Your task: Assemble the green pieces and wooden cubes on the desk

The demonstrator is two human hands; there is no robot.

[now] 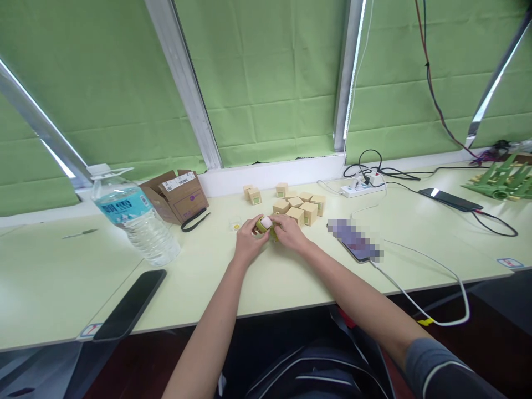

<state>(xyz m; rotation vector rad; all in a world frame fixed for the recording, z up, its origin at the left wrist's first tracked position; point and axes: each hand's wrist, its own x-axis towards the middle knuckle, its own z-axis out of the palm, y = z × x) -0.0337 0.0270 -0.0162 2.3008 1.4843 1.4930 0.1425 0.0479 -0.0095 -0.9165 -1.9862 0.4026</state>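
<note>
My left hand (pixel 248 239) is closed round a small, rounded, green-and-pale-pink object (pixel 265 223) above the table. Close against it from the right, my right hand (pixel 290 233) has its fingers bent at the object's edge, where a yellow-green bit (pixel 274 234) shows below them. Whether that bit belongs to the same object I cannot tell. Just beyond my right hand stand several small tan cardboard boxes (pixel 295 215) in a cluster. A small clear piece with a yellow spot (pixel 235 225) lies left of my left hand.
A large water bottle (pixel 135 221) and an open brown carton (pixel 183 202) with a black strap (pixel 195 220) stand left. Phones lie at front left (pixel 131 305), right (pixel 355 241) and far right (pixel 450 200). A power strip (pixel 363 188) and cables (pixel 440 255) occupy the right side.
</note>
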